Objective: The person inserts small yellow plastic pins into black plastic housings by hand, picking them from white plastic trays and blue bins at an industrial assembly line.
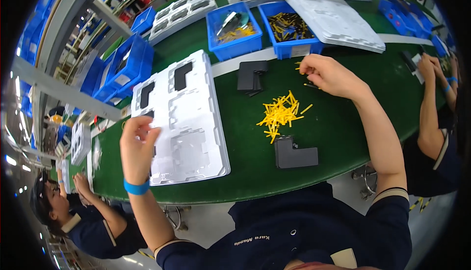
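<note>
My left hand (137,147), a blue band on its wrist, is over the left edge of a white moulded tray (219,137). Its fingers are bent, with a gap to the thumb and nothing seen between them. Black L-shaped pieces (183,76) lie in some of the tray's pockets. My right hand (329,76) has its fingers curled in a pinch beyond the yellow strips (279,114); a small dark strip (311,85) shows at the fingertips, whether gripped I cannot tell. Dark L-shaped pieces are stacked nearer me (297,154) and farther off (251,76).
Two blue bins with yellow and dark strips, one left (235,46) and one right (289,48), stand at the back of the green table (343,137). A stack of white trays (338,22) overhangs the right bin. Co-workers sit at left (93,226) and right (431,118).
</note>
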Motion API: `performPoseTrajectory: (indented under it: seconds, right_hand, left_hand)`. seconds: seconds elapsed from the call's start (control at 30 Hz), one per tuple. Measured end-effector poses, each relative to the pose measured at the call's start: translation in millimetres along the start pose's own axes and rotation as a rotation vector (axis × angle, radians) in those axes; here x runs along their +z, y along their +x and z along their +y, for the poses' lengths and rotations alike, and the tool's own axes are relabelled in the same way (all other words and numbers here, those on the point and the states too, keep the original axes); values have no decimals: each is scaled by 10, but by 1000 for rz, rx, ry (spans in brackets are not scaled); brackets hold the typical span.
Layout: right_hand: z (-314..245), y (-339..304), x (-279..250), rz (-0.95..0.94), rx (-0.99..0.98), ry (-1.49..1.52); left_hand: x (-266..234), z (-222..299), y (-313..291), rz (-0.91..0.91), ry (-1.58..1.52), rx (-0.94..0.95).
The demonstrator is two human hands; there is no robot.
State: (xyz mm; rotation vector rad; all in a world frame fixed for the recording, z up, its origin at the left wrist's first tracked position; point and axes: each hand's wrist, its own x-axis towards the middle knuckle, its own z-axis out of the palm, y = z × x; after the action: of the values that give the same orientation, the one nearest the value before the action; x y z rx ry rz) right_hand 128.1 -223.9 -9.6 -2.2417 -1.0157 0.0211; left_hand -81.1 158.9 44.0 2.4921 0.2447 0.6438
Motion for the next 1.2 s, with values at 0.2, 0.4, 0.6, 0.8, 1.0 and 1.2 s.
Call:
performPoseTrajectory:
  seconds: [0.2, 0.4, 0.6, 0.8, 1.0, 1.2]
  right_hand:
    - [-32, -42, -66, 60, -203, -22]
    - [-150, -78, -84, 4, 94, 213]
    - [-333, -65, -83, -47, 147, 261]
    - [-312, -72, -63, -72, 132, 312]
    - [-302, -72, -45, -71, 124, 284]
    - [-398, -77, -34, -80, 48, 239]
  left_hand:
    - [672, 965, 199, -325, -108, 268]
    - [1211, 1324, 365, -530, -21, 421]
    - [1660, 1299, 407, -522, -277, 268]
    - [1772, 1293, 380, -588, -402, 149]
    - [1753, 1272, 384, -601, -432, 113]
    - [1719, 1282, 379, -581, -398, 92]
